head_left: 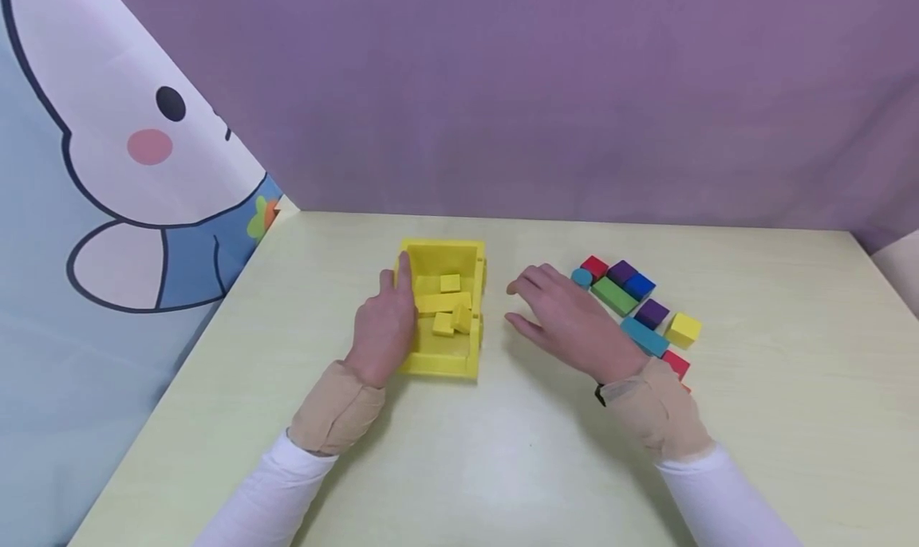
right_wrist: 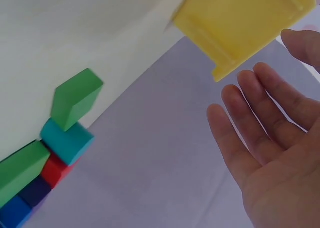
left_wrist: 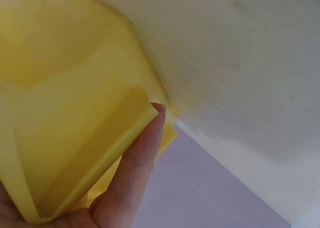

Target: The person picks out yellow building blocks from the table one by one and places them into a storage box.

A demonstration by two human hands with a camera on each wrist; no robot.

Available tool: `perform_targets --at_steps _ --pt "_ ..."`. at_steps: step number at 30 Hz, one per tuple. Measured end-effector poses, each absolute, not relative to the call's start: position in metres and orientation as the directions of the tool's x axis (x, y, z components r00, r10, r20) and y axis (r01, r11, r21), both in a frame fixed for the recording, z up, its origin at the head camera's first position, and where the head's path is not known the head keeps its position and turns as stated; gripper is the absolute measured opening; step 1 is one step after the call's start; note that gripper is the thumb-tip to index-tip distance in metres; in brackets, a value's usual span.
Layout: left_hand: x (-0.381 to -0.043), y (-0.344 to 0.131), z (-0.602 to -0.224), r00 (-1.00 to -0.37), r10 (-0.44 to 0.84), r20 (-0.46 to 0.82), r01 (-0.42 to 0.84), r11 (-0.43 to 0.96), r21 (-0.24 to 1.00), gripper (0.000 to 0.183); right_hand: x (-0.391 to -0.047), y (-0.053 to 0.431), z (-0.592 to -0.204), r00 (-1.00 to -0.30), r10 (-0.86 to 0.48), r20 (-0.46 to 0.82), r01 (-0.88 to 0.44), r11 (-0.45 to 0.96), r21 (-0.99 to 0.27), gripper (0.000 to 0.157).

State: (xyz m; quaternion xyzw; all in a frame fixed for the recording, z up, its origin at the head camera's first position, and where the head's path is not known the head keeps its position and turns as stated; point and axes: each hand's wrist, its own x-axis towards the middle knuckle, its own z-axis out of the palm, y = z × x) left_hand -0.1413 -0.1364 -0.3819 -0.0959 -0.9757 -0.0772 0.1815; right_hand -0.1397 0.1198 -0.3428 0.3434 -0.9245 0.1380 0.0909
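A yellow open-topped box (head_left: 439, 365) stands near the middle of the table. Inside it lie several yellow blocks (head_left: 443, 302), one of them long. My left hand (head_left: 384, 328) grips the box's left wall, its index finger stretched along the rim; the left wrist view shows a finger (left_wrist: 135, 163) against the yellow wall. Between the box and a group of coloured blocks, my right hand (head_left: 574, 324) is above the table with nothing in it. Its fingers (right_wrist: 235, 138) are spread and slightly bent in the right wrist view, apart from the box.
Right of my right hand lie loose blocks: a green block (head_left: 614, 296), a blue block (head_left: 638, 286), a teal block (head_left: 644, 336), a yellow block (head_left: 684, 329) and several red and purple ones. My right forearm partly hides the nearest ones. A purple cloth (head_left: 546, 100) hangs behind the table.
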Motion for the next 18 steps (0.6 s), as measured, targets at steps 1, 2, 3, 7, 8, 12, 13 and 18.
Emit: perform_targets --at_steps 1,2,3,7,8,12,13,18 --pt "-0.141 -0.137 -0.382 -0.917 0.158 0.367 0.214 0.970 0.117 0.062 -0.140 0.121 -0.344 -0.745 -0.612 0.266 -0.663 0.725 -0.188 0.036" --pt "-0.141 -0.137 -0.382 -0.917 0.158 0.367 0.214 0.970 0.118 0.062 -0.140 0.123 -0.344 -0.741 -0.614 0.270 -0.666 0.723 -0.184 0.036" --pt "-0.141 -0.137 -0.382 -0.917 0.159 0.366 0.214 0.970 0.116 0.062 -0.140 0.124 -0.345 -0.738 -0.617 0.273 -0.669 0.721 -0.182 0.035" --pt "-0.141 -0.137 -0.382 -0.921 0.158 0.356 0.213 0.970 0.120 0.063 -0.141 0.129 -0.348 -0.735 -0.619 0.277 -0.672 0.718 -0.181 0.033" --pt "-0.141 -0.137 -0.382 -0.922 0.158 0.354 0.213 0.970 0.121 0.064 -0.141 0.131 -0.349 -0.736 -0.618 0.277 -0.671 0.719 -0.181 0.033" --pt "-0.141 -0.137 -0.382 -0.923 0.157 0.350 0.211 0.970 0.123 0.065 -0.141 0.138 -0.352 -0.738 -0.613 0.284 -0.668 0.723 -0.177 0.033" --pt "-0.141 -0.137 -0.382 -0.922 0.158 0.353 0.212 0.970 0.120 0.065 -0.141 0.140 -0.353 -0.736 -0.612 0.289 -0.670 0.721 -0.176 0.033" --pt "-0.141 -0.137 -0.382 -0.915 0.165 0.368 0.218 0.970 0.107 0.064 -0.140 0.150 -0.354 -0.742 -0.603 0.293 -0.661 0.730 -0.172 0.030"
